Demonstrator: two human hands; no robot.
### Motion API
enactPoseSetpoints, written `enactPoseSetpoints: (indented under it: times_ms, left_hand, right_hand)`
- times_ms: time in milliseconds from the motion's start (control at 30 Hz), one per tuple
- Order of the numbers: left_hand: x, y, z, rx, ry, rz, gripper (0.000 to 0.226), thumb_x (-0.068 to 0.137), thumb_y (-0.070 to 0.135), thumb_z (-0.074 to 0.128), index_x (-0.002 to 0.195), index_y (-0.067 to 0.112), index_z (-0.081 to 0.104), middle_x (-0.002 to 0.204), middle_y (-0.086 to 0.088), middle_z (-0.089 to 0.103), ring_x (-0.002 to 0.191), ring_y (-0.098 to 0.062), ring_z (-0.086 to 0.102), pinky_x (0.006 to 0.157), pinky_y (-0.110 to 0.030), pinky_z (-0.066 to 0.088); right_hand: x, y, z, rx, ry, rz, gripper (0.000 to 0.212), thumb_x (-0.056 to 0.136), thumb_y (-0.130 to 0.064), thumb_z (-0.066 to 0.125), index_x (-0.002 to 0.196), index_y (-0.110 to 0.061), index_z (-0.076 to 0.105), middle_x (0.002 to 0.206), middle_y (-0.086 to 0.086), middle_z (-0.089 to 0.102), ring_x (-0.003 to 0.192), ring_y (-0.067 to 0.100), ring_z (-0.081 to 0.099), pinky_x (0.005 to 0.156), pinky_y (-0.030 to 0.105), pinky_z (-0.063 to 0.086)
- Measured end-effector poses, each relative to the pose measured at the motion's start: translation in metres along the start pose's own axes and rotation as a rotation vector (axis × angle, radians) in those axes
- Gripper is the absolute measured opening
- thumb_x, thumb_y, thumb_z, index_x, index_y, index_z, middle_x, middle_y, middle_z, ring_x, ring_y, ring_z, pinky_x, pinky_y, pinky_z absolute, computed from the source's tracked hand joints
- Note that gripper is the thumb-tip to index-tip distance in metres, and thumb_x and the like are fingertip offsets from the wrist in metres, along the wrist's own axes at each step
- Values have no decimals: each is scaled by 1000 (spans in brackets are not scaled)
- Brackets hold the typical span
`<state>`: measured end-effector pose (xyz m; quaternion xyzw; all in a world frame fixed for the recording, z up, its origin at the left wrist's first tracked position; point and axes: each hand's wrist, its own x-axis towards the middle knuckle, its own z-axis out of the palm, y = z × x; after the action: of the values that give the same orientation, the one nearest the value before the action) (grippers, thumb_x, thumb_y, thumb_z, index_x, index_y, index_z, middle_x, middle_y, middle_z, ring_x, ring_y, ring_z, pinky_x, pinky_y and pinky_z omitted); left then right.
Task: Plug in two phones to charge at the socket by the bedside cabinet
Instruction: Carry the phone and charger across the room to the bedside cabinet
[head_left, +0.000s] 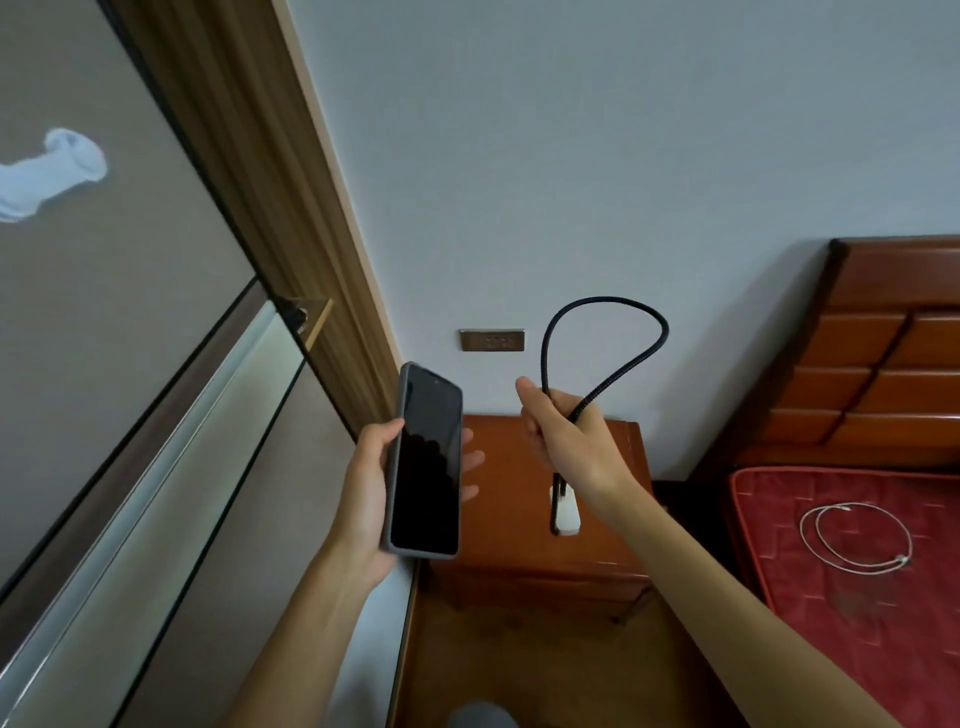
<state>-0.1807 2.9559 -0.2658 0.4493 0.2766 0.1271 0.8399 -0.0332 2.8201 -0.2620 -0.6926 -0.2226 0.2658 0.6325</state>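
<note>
My left hand (366, 483) holds a dark phone (427, 462) in a grey case, screen up and black. My right hand (563, 434) is closed around a black braided cable (608, 332) that loops up above my fist. Below that hand a white charger plug (566, 512) hangs from the cable, over the wooden bedside cabinet (519, 540). A wall socket plate (492, 340) sits on the wall above the cabinet, between my two hands. A second, white cable (857, 540) lies coiled on the red mattress (841, 613) at right.
A wooden headboard (893, 353) rises at right behind the mattress. A wood-framed sliding door or window (156, 364) fills the left side. Grey wall above the cabinet. No second phone is in view.
</note>
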Motion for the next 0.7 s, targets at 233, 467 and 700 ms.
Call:
enactPoseSetpoints:
  times_ms: [233,467,700]
  left_hand:
    - [81,5,0,-64,11,-85,51,102,48,39,124,16,72,131,-22,67,120,-41,64,90,-53,58]
    - [173,8,-8,124,117,-98,45,102,46,45,128,15,65,118,-18,73,107,-34,72,88,-48,57]
    - [240,0,-28,102,201,-155,42,103,39,47,132,13,62,127,-17,68,117,-35,66,101,-58,50]
  right_hand:
    - [69,19,-18,-18,39,88,51,98,-49,54,56,-21,48,49,-8,43,41,2,36,40,14,32]
    - [143,41,-15,-74,108,160,50,96,-51,54,54,-26,64,51,-10,59,44,-2,47,44,10,38]
    - [203,80,2,-67,94,293,27,94,-51,56,80,-46,78,55,3,54,49,20,43,50,28,36]
